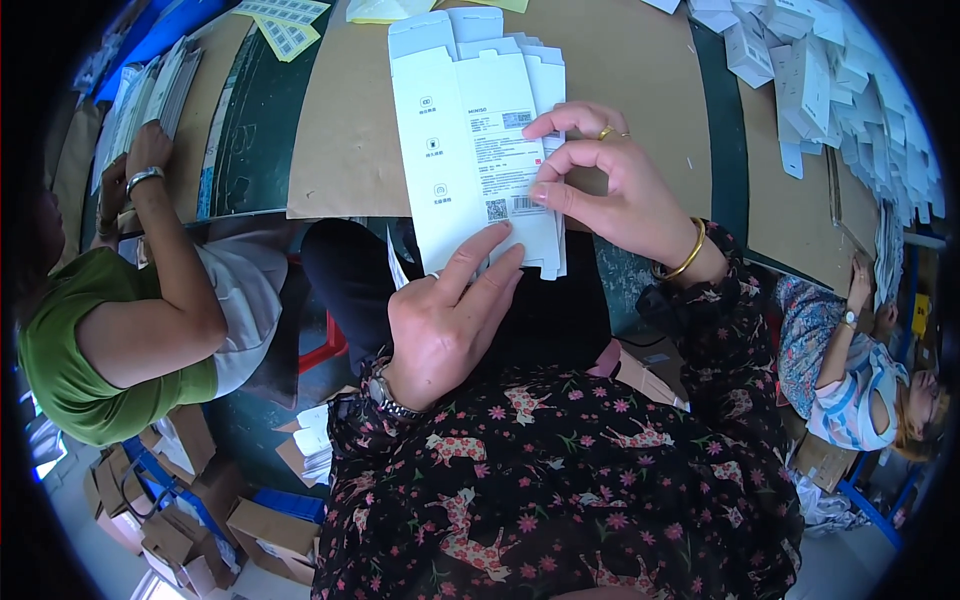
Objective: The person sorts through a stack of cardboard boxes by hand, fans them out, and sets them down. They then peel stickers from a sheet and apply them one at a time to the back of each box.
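A stack of flattened white cartons (430, 150) lies before me, its lower end jutting past the table edge over my lap. The top one bears small icons, a printed text panel, square codes and a tiny red mark. My left hand (450, 320) grips the stack's lower end; two fingers lie on the front and the thumb is hidden behind. At the right side of the text panel, my right hand (610, 185) bends over the carton. Its thumb and index fingertip meet in a pinch by the lower code, while another finger touches the upper code. What the pinch holds is too small to tell.
Brown board covers the table (350, 120). Label sheets (285, 25) lie at the far left, and white boxes (800, 90) pile up at the far right. A person in green (110, 340) sits on my left, another person (845, 370) on my right. Cardboard boxes (270, 530) stand behind, lower left.
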`<state>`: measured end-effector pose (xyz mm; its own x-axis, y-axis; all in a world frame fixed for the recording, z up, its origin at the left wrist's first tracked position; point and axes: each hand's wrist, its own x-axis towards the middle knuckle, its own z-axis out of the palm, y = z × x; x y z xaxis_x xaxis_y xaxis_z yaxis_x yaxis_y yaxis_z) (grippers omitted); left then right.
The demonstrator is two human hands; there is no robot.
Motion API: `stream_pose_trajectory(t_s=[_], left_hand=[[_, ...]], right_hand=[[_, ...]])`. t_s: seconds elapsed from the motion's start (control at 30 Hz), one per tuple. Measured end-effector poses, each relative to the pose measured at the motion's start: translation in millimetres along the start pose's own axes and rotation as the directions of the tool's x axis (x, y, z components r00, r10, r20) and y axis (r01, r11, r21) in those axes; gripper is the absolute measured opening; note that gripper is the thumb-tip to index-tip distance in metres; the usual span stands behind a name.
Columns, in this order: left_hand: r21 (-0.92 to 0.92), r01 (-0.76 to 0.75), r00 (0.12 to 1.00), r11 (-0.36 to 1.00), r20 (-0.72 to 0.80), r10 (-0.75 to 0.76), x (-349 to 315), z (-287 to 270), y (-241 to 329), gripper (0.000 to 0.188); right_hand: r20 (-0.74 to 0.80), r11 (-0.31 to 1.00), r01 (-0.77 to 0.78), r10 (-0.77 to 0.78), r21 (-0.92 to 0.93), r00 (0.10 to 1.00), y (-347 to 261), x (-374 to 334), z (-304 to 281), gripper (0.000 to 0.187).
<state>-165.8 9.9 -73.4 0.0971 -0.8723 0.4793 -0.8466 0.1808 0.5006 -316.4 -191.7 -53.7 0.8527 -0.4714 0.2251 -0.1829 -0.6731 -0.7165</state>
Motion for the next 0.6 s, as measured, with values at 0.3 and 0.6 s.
stream_pose_trajectory(t_s=[0.3, 0.6], left_hand=[[0.002, 0.006, 1.0, 1.0, 0.003, -0.006, 3, 0, 0, 0.03], [0.025, 0.019, 1.0, 1.0, 0.012, -0.019, 4, 0, 2, 0.027]], right_hand=[[0.014, 0.992, -0.033, 0.032, 0.122, 0.999, 7, 0, -1, 0.014], [0.04, 0.962, -0.11, 0.103, 0.25, 0.994, 16, 2, 0, 0.018]])
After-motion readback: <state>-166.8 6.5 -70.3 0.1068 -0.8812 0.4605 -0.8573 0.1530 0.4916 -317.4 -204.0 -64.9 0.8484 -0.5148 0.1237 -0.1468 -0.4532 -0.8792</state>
